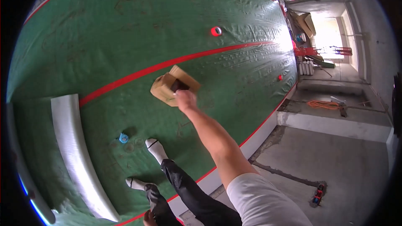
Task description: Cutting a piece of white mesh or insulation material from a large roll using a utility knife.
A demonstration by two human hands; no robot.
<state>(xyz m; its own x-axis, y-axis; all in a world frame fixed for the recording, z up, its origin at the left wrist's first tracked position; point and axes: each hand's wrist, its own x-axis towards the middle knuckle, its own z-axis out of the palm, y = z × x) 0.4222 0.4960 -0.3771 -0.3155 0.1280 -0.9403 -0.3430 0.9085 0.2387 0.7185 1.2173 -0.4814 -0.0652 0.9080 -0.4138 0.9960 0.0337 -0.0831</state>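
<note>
My right hand (184, 97) reaches out at arm's length and grips the dark handle (178, 85) of a flat tan pad (166, 88). The pad lies pressed on a green sheet (125, 25), just below a red stripe (138, 73) that runs across it. My legs in dark trousers and white socks (155, 148) rest on the sheet lower down. Only a sliver of what may be my left hand (148, 218) shows at the bottom edge, by my leg; what it holds is hidden.
A red roll of tape (216, 31) and a small red item (279, 77) lie farther up the sheet. A small blue object (123, 137) sits near my foot. A long silvery strip (77, 155) curves at left. Bare concrete, an orange cable (324, 105) and a red-black tool (318, 194) are at right.
</note>
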